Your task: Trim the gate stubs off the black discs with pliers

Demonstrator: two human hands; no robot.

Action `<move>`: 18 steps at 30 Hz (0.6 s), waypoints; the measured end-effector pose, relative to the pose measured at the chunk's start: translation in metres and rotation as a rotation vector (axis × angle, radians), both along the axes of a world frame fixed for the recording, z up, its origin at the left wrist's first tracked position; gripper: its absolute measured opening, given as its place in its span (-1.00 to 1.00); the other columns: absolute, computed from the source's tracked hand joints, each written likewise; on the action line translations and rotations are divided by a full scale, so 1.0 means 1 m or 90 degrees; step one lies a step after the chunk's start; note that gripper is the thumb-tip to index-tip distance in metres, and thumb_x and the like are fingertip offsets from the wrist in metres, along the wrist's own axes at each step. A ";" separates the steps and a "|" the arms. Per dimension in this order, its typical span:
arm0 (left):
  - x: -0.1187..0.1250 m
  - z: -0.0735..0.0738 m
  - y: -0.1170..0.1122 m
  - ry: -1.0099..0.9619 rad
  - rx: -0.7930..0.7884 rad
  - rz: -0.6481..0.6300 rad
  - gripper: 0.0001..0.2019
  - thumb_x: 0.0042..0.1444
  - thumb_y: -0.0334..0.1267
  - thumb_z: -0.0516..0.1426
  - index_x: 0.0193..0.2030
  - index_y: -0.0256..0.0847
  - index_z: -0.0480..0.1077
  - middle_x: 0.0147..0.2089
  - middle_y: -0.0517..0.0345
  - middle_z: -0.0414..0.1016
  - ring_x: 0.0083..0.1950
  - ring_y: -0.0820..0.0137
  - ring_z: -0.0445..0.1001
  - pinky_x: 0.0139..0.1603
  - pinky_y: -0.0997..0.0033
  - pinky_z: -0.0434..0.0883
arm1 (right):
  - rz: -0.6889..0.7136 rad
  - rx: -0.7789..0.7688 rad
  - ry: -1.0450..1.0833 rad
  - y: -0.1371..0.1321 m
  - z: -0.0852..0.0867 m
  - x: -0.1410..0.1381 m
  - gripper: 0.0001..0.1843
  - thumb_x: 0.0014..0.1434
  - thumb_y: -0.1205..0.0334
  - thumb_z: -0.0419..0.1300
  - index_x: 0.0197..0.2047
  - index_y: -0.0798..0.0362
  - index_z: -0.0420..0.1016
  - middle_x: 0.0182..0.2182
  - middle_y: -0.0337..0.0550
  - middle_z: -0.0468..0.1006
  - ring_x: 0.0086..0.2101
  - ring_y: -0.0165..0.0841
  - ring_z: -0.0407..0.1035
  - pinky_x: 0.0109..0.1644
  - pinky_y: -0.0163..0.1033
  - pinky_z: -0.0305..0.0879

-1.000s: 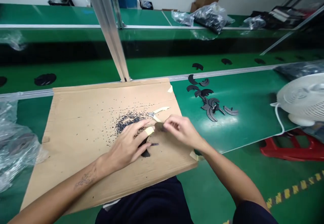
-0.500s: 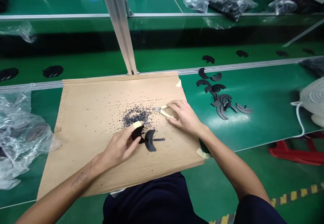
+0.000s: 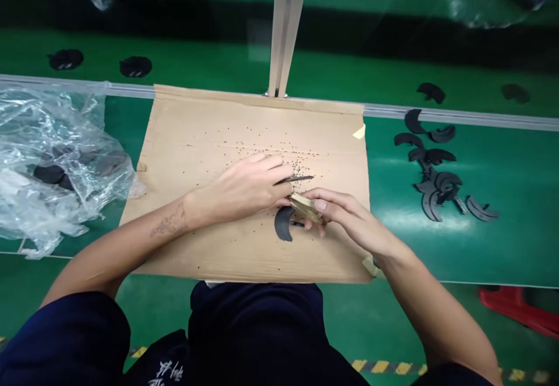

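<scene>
My left hand (image 3: 248, 185) rests on the cardboard sheet (image 3: 196, 135) with its fingers pinched on a thin black plastic part (image 3: 299, 179). My right hand (image 3: 345, 214) grips the tan-handled cutters (image 3: 304, 207) just below that part. A black crescent-shaped piece (image 3: 283, 223) lies on the cardboard right under both hands. Small black trimmings (image 3: 301, 156) are scattered on the cardboard beyond my fingers.
A heap of black crescent pieces (image 3: 434, 170) lies on the green table to the right. A clear plastic bag (image 3: 56, 153) holding dark parts sits at the left. An aluminium post (image 3: 286, 25) rises behind the cardboard. More black parts (image 3: 135, 66) lie on the belt beyond. A red object (image 3: 519, 307) is at lower right.
My right hand picked the cutters up off the cardboard and brought them to the part in my left hand. The camera tilted down and shifted left.
</scene>
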State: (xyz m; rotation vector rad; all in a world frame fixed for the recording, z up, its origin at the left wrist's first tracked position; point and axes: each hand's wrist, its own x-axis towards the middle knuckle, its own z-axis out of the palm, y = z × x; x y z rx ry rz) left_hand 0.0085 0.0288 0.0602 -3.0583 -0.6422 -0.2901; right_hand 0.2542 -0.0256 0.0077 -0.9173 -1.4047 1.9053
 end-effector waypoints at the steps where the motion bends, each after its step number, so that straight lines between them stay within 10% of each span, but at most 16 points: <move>1: -0.002 -0.001 0.002 -0.020 -0.046 -0.012 -0.69 0.46 -0.10 0.06 -0.22 -0.24 0.48 -0.25 0.06 0.44 -0.20 0.32 0.37 -0.25 0.37 0.27 | 0.012 0.000 0.018 0.000 0.001 0.003 -0.52 0.40 -0.16 0.17 0.10 0.06 0.56 -0.21 -0.07 0.61 -0.26 -0.35 0.52 -0.32 -0.30 0.48; 5: -0.010 -0.011 0.005 -0.222 -0.331 0.050 -0.67 0.39 -0.03 0.16 -0.30 -0.23 0.49 -0.31 0.13 0.40 -0.28 0.40 0.34 -0.30 0.41 0.27 | 0.033 0.052 0.166 -0.005 -0.002 0.016 -0.14 0.16 -0.41 0.30 0.36 -0.07 0.40 0.16 0.03 0.53 -0.16 -0.28 0.56 -0.24 -0.21 0.54; 10: 0.008 -0.026 -0.015 -0.353 -0.664 0.140 -0.61 0.30 0.05 0.24 -0.39 -0.24 0.54 -0.30 0.12 0.44 -0.23 0.38 0.42 -0.21 0.38 0.36 | -0.242 0.261 0.070 -0.020 -0.009 -0.008 0.12 -0.08 -0.38 0.49 0.45 -0.21 0.24 0.33 -0.05 0.36 0.25 -0.10 0.34 0.32 0.05 0.39; 14: 0.028 -0.035 -0.033 -0.335 -0.767 0.140 -0.64 0.26 0.02 0.29 -0.38 -0.23 0.58 -0.30 0.14 0.44 -0.25 0.41 0.42 -0.23 0.42 0.36 | -0.353 0.270 0.112 -0.029 -0.008 -0.039 -0.18 0.26 -0.39 0.15 0.45 -0.21 0.22 0.12 -0.07 0.50 0.22 -0.13 0.34 0.41 0.11 0.28; 18: 0.026 -0.041 -0.039 -0.308 -0.728 0.164 -0.75 0.29 -0.10 0.27 -0.33 -0.20 0.62 -0.35 0.18 0.41 -0.28 0.43 0.41 -0.28 0.46 0.32 | -0.475 0.347 0.166 -0.036 0.003 -0.039 -0.52 0.21 -0.17 0.30 0.14 -0.21 0.49 -0.27 -0.20 0.43 -0.14 -0.24 0.44 0.32 0.06 0.35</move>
